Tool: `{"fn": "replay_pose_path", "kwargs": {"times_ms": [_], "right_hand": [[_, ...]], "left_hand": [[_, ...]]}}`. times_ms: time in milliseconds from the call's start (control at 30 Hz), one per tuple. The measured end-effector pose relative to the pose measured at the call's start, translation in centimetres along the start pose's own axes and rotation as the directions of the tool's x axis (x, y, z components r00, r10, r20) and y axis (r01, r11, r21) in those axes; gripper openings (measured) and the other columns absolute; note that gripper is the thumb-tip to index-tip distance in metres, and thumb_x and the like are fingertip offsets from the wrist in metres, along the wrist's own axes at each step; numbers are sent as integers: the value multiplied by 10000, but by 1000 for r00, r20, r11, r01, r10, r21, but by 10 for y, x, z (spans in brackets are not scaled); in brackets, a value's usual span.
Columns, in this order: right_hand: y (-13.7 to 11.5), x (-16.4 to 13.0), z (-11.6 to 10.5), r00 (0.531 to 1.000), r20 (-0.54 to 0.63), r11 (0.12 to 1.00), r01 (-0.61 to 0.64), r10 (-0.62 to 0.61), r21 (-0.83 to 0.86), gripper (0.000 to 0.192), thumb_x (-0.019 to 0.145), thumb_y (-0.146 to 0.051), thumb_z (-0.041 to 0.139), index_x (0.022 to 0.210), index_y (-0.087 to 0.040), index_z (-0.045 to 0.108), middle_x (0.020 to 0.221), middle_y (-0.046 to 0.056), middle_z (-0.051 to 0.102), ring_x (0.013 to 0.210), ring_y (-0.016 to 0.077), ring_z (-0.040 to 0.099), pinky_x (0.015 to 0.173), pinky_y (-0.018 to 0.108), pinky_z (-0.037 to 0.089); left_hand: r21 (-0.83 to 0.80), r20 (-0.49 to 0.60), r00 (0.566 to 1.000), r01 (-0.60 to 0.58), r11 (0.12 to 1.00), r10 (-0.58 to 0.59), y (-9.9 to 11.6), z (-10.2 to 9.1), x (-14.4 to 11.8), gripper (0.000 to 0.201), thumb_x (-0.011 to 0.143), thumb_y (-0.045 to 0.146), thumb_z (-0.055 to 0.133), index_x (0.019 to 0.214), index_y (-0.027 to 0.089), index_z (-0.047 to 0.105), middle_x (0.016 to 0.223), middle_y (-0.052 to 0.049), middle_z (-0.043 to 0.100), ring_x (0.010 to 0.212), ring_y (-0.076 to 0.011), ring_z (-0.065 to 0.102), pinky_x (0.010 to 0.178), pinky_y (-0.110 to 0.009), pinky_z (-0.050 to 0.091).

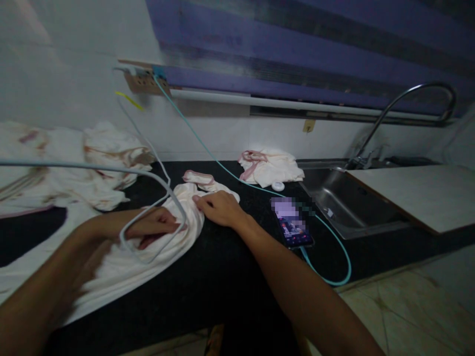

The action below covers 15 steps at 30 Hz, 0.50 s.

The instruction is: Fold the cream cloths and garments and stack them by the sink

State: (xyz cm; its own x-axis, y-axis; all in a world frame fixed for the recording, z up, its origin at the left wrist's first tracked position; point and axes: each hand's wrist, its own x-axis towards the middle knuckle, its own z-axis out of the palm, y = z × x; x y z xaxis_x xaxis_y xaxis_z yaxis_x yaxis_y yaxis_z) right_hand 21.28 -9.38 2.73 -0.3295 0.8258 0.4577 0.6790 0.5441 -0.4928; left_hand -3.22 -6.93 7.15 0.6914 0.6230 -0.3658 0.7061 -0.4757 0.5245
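Note:
A white cloth garment with pink trim (126, 277) lies stretched across the dark counter in front of me. My left hand (158, 225) is closed on its fabric, with the fingers curled into the folds. Near the garment's far end, my right hand (218, 207) grips bunched cloth, its thumb toward the left hand. Beyond the hands, a pink-edged end (198, 178) of white cloth rests on the counter. A grey cable (163, 180) loops over the garment and passes in front of my left hand.
Stained white cloths (104, 163) are heaped at the left. A folded pink-trimmed cloth (274, 167) lies by the wall, near a small round white object (277, 186). A phone (293, 225) on a teal cable (345, 252) sits right, before a steel sink (345, 198) and white board (415, 193).

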Motion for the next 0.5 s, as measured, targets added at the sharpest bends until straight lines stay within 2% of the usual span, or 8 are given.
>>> {"fn": "replay_pose_path", "kwargs": {"times_ms": [33, 67, 100, 167, 233, 300, 400, 500], "right_hand": [[0, 0, -1, 1000, -22, 1000, -14, 14, -3, 579, 1082, -581, 396, 736, -238, 709, 713, 10, 641, 696, 164, 544, 632, 274, 298], [0, -1, -1, 999, -36, 1000, -27, 26, -4, 578, 1081, -580, 400, 726, -237, 700, 698, 9, 635, 691, 164, 542, 628, 272, 299], [0, -1, -2, 999, -43, 999, -34, 34, -3, 570, 1080, -576, 407, 722, -236, 693, 691, 7, 630, 691, 164, 541, 627, 270, 303], [1, -1, -1, 999, -37, 1000, -27, 28, 9, 528, 1074, -553, 437, 730, -234, 678, 698, 0, 630, 702, 158, 546, 632, 264, 314], [3, 0, 1, 999, -35, 1000, -9, 9, 18, 471, 1064, -516, 480, 736, -226, 654, 722, -5, 633, 724, 153, 555, 648, 259, 335], [7, 2, 4, 998, -65, 1000, -3, 4, 17, 421, 1061, -469, 500, 748, -219, 629, 758, -2, 643, 759, 155, 567, 682, 259, 363], [15, 8, 9, 986, -160, 999, -47, 49, 15, 378, 1082, -398, 458, 785, -214, 603, 808, 14, 655, 810, 161, 586, 750, 268, 400], [22, 11, 11, 948, -275, 987, -159, 163, 36, 340, 1096, -345, 401, 838, -213, 580, 831, 26, 647, 824, 172, 600, 799, 286, 428]], "left_hand": [[-102, 141, 989, -23, 995, 38, 12, 3, -2, 675, 891, 799, 481, 605, 198, 591, 530, -49, 611, 473, -175, 563, 462, -267, 468], [-202, 258, 959, -62, 977, 114, 23, 5, -2, 651, 884, 790, 512, 631, 199, 616, 576, -64, 655, 505, -185, 594, 498, -276, 500], [-286, 355, 912, -104, 953, 206, 33, 8, -2, 613, 881, 770, 550, 690, 199, 665, 655, -81, 706, 565, -200, 638, 555, -287, 538], [-399, 436, 820, -195, 896, 372, 47, 13, -1, 520, 888, 709, 613, 920, 212, 763, 884, -106, 782, 769, -238, 728, 726, -306, 596], [-447, 413, 773, -288, 847, 481, 53, 17, 0, 518, 910, 648, 641, 1241, 260, 731, 1192, -108, 766, 1084, -270, 729, 965, -340, 576], [-392, 348, 766, -405, 826, 541, 53, 20, 2, 632, 927, 630, 633, 1474, 317, 580, 1441, -94, 651, 1333, -272, 617, 1122, -367, 493], [-85, 257, 800, -540, 837, 542, 48, 21, 6, 728, 937, 627, 618, 1585, 344, 446, 1584, -78, 517, 1463, -255, 495, 1194, -371, 429], [193, 93, 853, -521, 832, 513, 40, 23, 10, 671, 932, 605, 632, 1541, 348, 519, 1533, -63, 575, 1428, -240, 536, 1176, -362, 457]]}}
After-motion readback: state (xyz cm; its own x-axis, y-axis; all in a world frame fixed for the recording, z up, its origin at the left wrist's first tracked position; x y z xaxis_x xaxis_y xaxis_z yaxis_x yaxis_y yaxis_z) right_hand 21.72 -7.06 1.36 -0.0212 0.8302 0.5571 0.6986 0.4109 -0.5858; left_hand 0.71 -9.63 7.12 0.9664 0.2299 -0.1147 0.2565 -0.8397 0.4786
